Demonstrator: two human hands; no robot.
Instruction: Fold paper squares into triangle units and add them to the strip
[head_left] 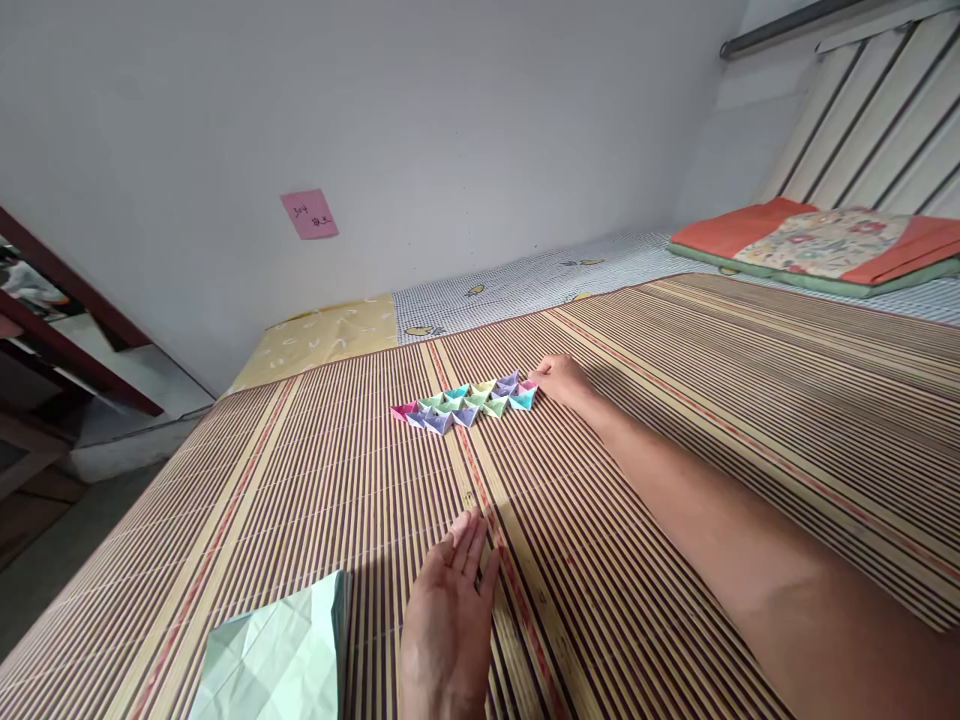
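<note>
A cluster of several small folded paper boats [465,402] in pink, purple, green, yellow and blue lies in rows on the striped bamboo mat [675,400]. My right hand [562,381] reaches far out and touches the cluster's right end, fingers curled on the last pink-blue boat. Close to me, my left hand [450,610] rests flat on the mat, fingers stretched out and together, holding nothing. A pale green creased sheet of paper [277,655] lies just left of that hand.
The mat covers a bed with a checked sheet [525,282] and a yellow patch [322,335] along the white wall. A pink sticky note [309,214] is on the wall. An orange and floral pillow [825,245] lies at the far right. Dark furniture [45,330] stands at left.
</note>
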